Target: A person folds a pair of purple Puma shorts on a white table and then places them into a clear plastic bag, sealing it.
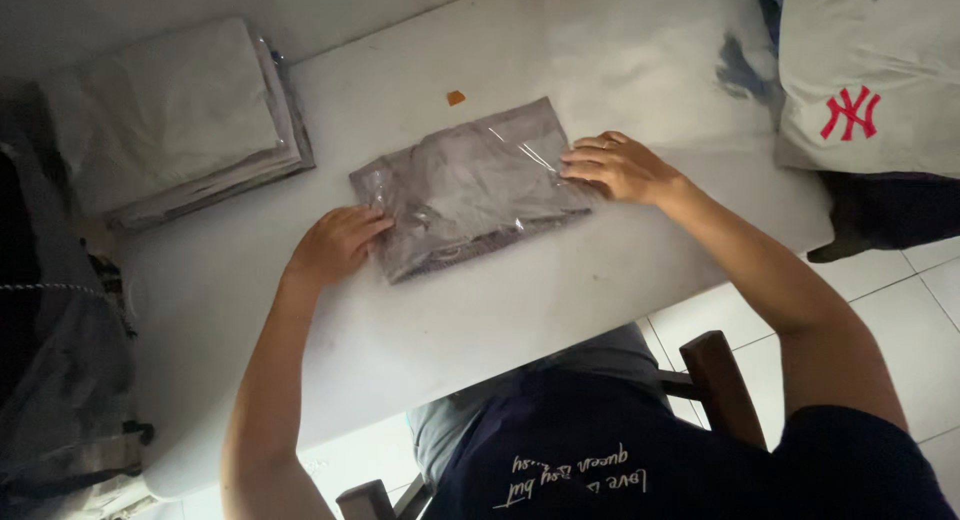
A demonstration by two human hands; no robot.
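Centre of the frame, on the white table [560, 280]: folded grey garment in a clear plastic bag [470, 185], long axis tilted from lower left up to upper right. Left hand [335, 242] flat against the bag's lower-left end, fingers extended, gripping nothing. Right hand [620, 167] pressed on the upper-right end, fingers spread over the plastic, not clenched. Bag directly between both hands, each touching one short end, neither clearly nearer. Upper left: stack of bagged garments [170, 120], well apart. Near the bag's top edge: small orange scrap [456, 98]. Upper right: pale garment with red emblem [870, 70].
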